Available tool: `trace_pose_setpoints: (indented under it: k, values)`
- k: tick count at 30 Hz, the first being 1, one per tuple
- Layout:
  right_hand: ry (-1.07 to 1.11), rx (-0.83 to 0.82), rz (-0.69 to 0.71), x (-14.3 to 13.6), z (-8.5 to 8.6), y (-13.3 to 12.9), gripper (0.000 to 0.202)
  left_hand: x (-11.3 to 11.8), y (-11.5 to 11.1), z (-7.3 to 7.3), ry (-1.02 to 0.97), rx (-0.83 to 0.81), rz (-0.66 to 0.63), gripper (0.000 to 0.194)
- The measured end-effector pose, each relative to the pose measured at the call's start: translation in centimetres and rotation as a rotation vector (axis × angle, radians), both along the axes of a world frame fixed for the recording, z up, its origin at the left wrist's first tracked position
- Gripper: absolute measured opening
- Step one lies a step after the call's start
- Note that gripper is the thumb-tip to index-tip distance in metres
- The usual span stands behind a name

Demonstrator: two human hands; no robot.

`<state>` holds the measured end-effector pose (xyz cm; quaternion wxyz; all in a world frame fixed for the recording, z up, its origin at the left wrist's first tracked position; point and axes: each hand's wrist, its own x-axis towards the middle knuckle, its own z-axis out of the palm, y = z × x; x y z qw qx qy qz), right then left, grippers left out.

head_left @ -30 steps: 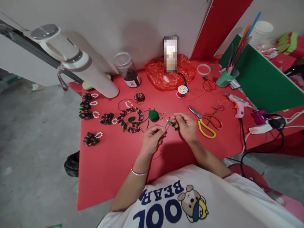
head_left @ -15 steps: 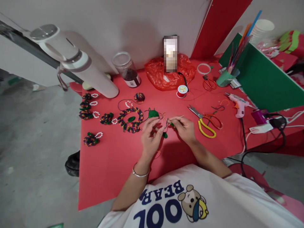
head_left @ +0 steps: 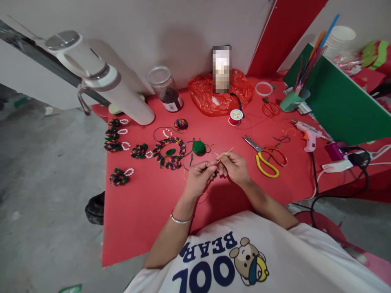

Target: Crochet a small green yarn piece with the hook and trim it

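My left hand (head_left: 200,176) is closed in a pinch, its fingertips meeting those of my right hand (head_left: 234,167) over the red table. A small green yarn piece (head_left: 215,174) shows partly between and below the hands, mostly covered by the fingers. My right hand grips a thin gold-coloured crochet hook (head_left: 227,152), slanting up to the right. Just beyond the fingers lies a ball of green yarn (head_left: 198,147). To the left is a multicoloured crocheted ring (head_left: 157,154) with a green leaf-shaped piece (head_left: 170,151) inside it.
Yellow-handled scissors (head_left: 266,165) and a pink glue gun (head_left: 309,140) lie to the right. Several yarn pieces with bead loops (head_left: 119,177) line the left side. Behind stand a tall bottle (head_left: 128,97), a jar (head_left: 169,95), a red thread spool (head_left: 235,118) and a phone (head_left: 222,69).
My hands have come together, and the left fingers have closed from a looser spread. The hook points more steeply up to the right. The green yarn ball is now uncovered.
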<state>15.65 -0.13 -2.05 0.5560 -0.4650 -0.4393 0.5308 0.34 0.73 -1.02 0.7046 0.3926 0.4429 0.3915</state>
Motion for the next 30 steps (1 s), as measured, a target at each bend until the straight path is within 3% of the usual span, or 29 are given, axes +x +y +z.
trace_pose_setpoints:
  k: [7, 10, 12, 13, 16, 18, 21, 24, 27, 30]
  values:
    - [0.164, -0.055, -0.039, 0.7, 0.1, 0.7, 0.039, -0.2, 0.4, 0.8, 0.066, 0.073, -0.049, 0.027]
    - [0.161, -0.055, -0.081, 1.1, 0.4, 0.7, 0.038, -0.5, 0.6, 0.6, 0.158, 0.160, 0.115, 0.023]
    - [0.168, -0.047, -0.098, 1.0, 0.6, 0.6, 0.037, -0.7, 0.8, 0.2, 0.237, 0.186, 0.203, 0.030]
    - [0.171, -0.039, -0.103, 1.0, 0.8, 0.5, 0.035, -0.8, 0.8, -0.1, 0.267, 0.155, 0.196, 0.039]
    - [0.135, -0.015, -0.096, 0.6, 1.7, 0.2, 0.032, -0.8, 0.7, -0.8, 0.290, -0.014, -0.060, 0.051]
    - [0.083, 0.000, -0.076, 0.4, 2.6, 0.0, 0.032, -0.5, 0.6, -1.0, 0.295, -0.040, -0.101, 0.050]
    - [0.047, 0.025, -0.059, 0.2, 3.9, -0.1, 0.031, -0.2, 0.6, -0.9, 0.176, -0.040, -0.043, 0.042]
    - [0.056, 0.048, -0.037, 0.0, 4.8, -0.1, 0.030, -0.2, 0.6, -0.8, 0.051, -0.062, -0.004, 0.055]
    - [0.062, 0.020, 0.051, -0.1, 5.0, -0.3, 0.023, -0.5, 0.9, -0.7, -0.116, -0.123, 0.028, 0.058]
    - [0.054, -0.021, 0.174, -0.2, 4.6, -0.5, 0.019, -0.9, 1.4, -0.3, -0.338, -0.246, 0.142, 0.052]
